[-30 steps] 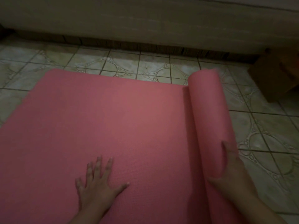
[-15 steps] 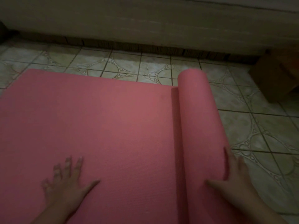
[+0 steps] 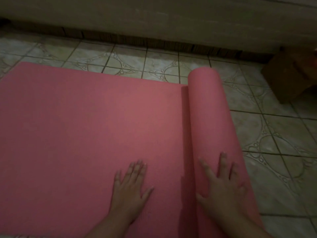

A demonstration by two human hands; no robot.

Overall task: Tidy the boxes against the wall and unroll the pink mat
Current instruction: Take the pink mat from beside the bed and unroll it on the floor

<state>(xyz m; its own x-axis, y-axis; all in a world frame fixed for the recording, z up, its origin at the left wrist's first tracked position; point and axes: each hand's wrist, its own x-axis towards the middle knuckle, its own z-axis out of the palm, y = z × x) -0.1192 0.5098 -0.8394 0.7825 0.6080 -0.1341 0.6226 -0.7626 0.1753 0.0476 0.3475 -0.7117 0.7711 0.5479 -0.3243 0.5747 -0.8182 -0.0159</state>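
Note:
The pink mat (image 3: pixel 89 127) lies partly unrolled on the tiled floor, flat across the left and middle of the view. Its still-rolled part (image 3: pixel 211 107) runs from the far edge toward me on the right. My left hand (image 3: pixel 131 186) presses flat on the unrolled surface, fingers spread, just left of the roll. My right hand (image 3: pixel 223 189) rests palm-down on top of the roll near its close end, fingers spread over the curve. A brown cardboard box (image 3: pixel 291 73) sits at the far right by the wall.
A pale wall (image 3: pixel 154 19) with a dark baseboard runs across the back. Patterned floor tiles (image 3: pixel 277 145) show to the right of the roll and behind the mat. The light is dim.
My left hand has slid right across the flat mat, close to the roll. My right hand has shifted from the roll's right side up onto its top.

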